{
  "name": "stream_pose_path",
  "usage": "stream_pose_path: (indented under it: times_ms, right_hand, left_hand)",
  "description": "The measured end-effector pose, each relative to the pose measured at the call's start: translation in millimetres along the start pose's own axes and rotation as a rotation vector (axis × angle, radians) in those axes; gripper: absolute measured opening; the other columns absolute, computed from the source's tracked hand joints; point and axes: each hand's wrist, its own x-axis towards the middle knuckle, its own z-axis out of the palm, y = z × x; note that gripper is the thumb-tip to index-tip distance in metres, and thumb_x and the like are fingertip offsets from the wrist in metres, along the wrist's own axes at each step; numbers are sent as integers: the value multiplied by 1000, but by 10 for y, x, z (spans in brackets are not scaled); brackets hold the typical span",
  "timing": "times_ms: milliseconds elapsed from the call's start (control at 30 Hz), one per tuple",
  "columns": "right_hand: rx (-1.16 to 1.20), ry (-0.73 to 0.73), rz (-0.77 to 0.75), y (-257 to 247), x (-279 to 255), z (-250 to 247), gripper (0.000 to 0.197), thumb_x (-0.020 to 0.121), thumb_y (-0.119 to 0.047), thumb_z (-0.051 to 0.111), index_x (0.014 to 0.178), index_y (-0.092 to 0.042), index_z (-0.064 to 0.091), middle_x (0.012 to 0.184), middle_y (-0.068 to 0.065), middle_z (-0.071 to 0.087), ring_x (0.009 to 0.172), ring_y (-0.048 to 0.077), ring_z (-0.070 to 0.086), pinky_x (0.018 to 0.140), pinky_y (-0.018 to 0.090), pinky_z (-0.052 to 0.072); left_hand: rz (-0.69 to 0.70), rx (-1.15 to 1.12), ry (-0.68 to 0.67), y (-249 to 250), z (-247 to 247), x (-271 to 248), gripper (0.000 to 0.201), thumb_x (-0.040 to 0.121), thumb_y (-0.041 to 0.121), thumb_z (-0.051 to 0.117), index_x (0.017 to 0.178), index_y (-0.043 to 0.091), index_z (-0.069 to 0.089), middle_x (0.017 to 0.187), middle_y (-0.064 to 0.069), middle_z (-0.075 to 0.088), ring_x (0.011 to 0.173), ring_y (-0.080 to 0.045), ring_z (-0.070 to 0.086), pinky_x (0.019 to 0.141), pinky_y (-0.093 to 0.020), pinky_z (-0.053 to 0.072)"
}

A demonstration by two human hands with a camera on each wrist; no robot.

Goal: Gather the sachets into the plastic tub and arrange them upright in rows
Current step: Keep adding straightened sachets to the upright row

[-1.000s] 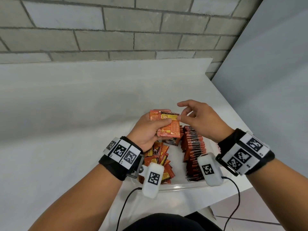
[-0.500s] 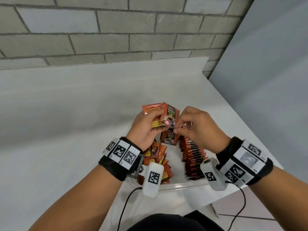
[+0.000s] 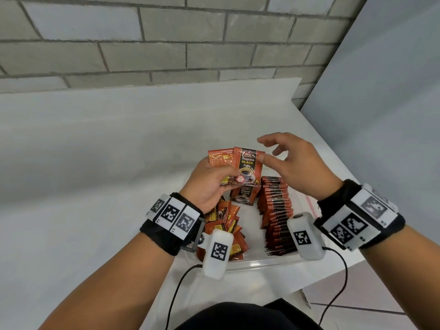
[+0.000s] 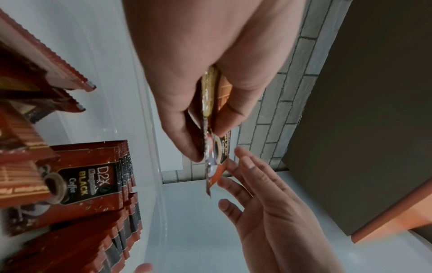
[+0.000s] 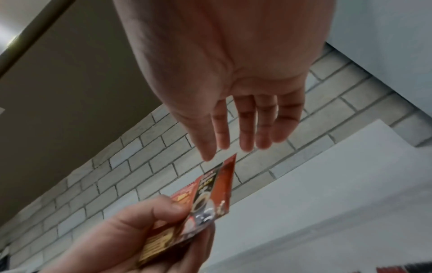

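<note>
My left hand (image 3: 214, 179) pinches a small bunch of red and orange coffee sachets (image 3: 247, 165) above the clear plastic tub (image 3: 259, 263); the front one faces me with its label upright. The left wrist view shows the bunch (image 4: 210, 129) edge-on between thumb and fingers. My right hand (image 3: 292, 167) hovers just right of the bunch with fingers spread, its thumb tip at the front sachet's edge, holding nothing; its straight fingers (image 5: 245, 125) hang just above the sachets (image 5: 210, 195). Inside the tub, a row of upright sachets (image 3: 276, 215) stands on the right and a loose pile (image 3: 226, 227) lies on the left.
The tub sits at the near right corner of a white table (image 3: 95, 186), whose edge drops to a tiled floor (image 3: 357, 298) on the right. A grey brick wall (image 3: 166, 39) rises behind. Cables (image 3: 176, 294) hang from both wrist cameras.
The right hand turned a sachet face-front onto the left hand's bunch, then let go and opened its fingers. The left hand keeps the bunch at about the same place.
</note>
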Motion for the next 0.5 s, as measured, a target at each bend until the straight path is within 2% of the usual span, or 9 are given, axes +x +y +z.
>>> stream_pose_path:
  times_ms: [67, 167, 233, 300, 400, 500]
  right_hand:
    - [18, -115, 39, -19, 56, -21, 25, 91, -26, 62, 117, -26, 62, 96, -10, 64, 83, 8, 59, 67, 12, 40]
    - [102, -249, 93, -36, 120, -48, 12, 90, -21, 64, 101, -27, 66, 81, -8, 65, 69, 6, 57, 65, 20, 44]
    - [137, -290, 113, -31, 147, -68, 9, 87, -19, 67, 91, -27, 65, 79, -3, 68, 65, 8, 58, 68, 29, 48]
    - [139, -299, 133, -10, 165, -88, 9, 86, -19, 69, 88, -27, 64, 78, -2, 69, 64, 9, 58, 67, 31, 49]
    - [86, -287, 160, 63, 176, -68, 7, 88, -20, 67, 88, -25, 63, 78, -3, 69, 63, 8, 57, 60, 23, 44]
    - [-64, -321, 165, 139, 154, 36, 4, 88, -20, 66, 90, -22, 63, 83, -3, 69, 65, 6, 57, 51, 12, 39]
  left_hand:
    - [-3, 9, -12, -2, 5, -5, 26, 80, -13, 59, 98, 6, 63, 93, -11, 71, 92, -25, 69, 87, -41, 54]
    - [-10, -9, -23, -5, -5, -13, 27, 81, -14, 56, 94, 8, 62, 91, -9, 71, 91, -24, 69, 84, -40, 54]
    - [-22, -40, -11, -2, -19, -11, 24, 82, -12, 55, 91, 9, 62, 90, -9, 70, 89, -24, 68, 82, -40, 55]
    - [-35, -74, 43, 15, -50, 8, 15, 85, -4, 57, 94, 8, 59, 86, -8, 69, 83, -21, 68, 76, -36, 56]
    - [-61, -120, 178, 28, -126, 49, 4, 89, 6, 57, 93, 7, 58, 77, -6, 61, 72, -17, 61, 74, -34, 52]
    - [-89, -137, 227, 14, -157, 70, 3, 91, 8, 54, 90, 8, 57, 77, -5, 59, 70, -15, 57, 77, -35, 52]
